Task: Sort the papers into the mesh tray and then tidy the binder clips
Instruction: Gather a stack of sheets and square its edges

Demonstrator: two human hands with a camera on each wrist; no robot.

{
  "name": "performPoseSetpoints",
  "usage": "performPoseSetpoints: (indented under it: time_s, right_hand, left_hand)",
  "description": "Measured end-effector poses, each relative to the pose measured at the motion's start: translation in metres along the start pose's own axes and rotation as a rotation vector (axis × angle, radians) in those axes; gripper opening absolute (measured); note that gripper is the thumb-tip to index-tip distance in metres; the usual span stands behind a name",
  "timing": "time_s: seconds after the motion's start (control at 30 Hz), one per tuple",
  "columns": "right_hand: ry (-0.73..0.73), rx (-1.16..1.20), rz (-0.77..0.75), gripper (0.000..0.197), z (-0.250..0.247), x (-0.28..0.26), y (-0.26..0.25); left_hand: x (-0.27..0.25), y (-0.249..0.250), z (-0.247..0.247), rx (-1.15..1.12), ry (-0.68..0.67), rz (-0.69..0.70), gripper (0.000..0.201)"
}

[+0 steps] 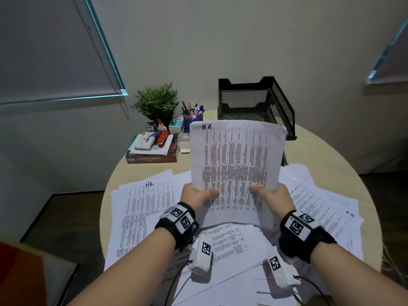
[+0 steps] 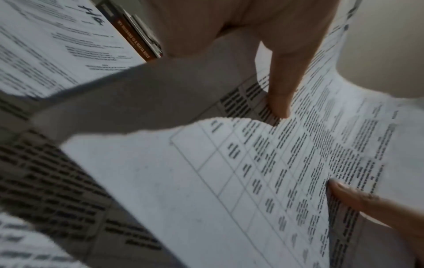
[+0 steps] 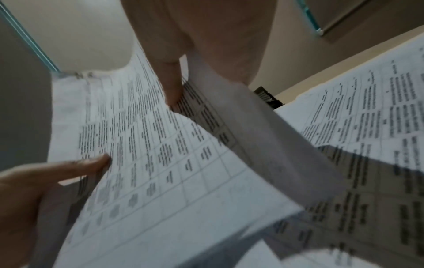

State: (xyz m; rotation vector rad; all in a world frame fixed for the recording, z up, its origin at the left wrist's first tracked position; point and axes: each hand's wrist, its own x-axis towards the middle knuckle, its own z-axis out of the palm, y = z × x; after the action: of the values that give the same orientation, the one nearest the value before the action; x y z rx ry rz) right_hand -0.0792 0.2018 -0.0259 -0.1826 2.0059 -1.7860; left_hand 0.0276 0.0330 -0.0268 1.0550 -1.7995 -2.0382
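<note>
small office: round desk (image 1: 320, 151) w/ printed docs (image 1: 143, 206), mesh tray (image 1: 280, 102), pen cup (image 1: 194, 118), roller blinds (image 1: 50, 47).

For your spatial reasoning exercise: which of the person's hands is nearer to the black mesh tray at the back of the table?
Right. The right hand grips the held sheet's lower edge almost directly below the mesh tray; the left hand grips the same edge further left.

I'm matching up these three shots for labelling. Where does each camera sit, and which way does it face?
Head: on the head, facing forward and down at the round table, mesh tray, both forearms.
Left wrist: on the wrist, looking along the left hand at the sheet.
Right wrist: likewise along the right hand.
Shared: all show the same sheet, held by both hands.
</note>
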Motion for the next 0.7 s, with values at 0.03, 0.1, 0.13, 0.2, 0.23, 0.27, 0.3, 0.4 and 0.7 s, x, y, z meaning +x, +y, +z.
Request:
performPoseSetpoints:
  time_s: [0.03, 0.1, 0.13, 0.2, 0.23, 0.27, 0.3, 0.4, 0.7]
  right_hand:
    - [0.0, -0.006, 0.005, 0.008, -0.002, 0.0, -0.001]
    - [-0.007, 0.03, 0.048, 0.007, -0.006, -0.002, 0.0]
    - [-0.013, 0.074, 0.074, 0.012, -0.008, -0.004, 0.001]
    - [-0.007, 0.161, 0.125, 0.02, -0.011, -0.005, 0.008]
    - [0.003, 0.198, 0.143, 0.022, -0.013, -0.005, 0.012]
    - [0.013, 0.239, 0.155, 0.025, -0.016, -0.004, 0.015]
    - [0.026, 0.27, 0.165, 0.029, -0.02, -0.002, 0.016]
    - [0.017, 0.262, 0.149, 0.034, -0.034, 0.007, 0.009]
    - [-0.194, 0.272, 0.108, 0.038, -0.051, 0.059, -0.05]
  left_hand:
    - [-0.002, -0.001, 0.002, -0.052, -0.002, 0.004, 0.018]
    - [-0.006, -0.004, 0.003, -0.108, 0.001, -0.005, 0.018]
    - [-0.007, -0.006, 0.004, -0.115, -0.011, -0.037, 0.023]
    - [-0.009, -0.013, 0.001, -0.028, -0.049, -0.093, 0.026]
    - [-0.009, -0.019, -0.001, 0.107, -0.082, -0.132, 0.03]
    - [-0.009, -0.026, -0.006, 0.255, -0.149, -0.176, 0.037]
    - [-0.011, -0.03, -0.009, 0.354, -0.238, -0.223, 0.04]
    - [-0.018, -0.04, -0.013, 0.157, -0.434, -0.403, 0.03]
    - [0.025, 0.003, 0.017, -0.09, -0.283, -0.287, 0.043]
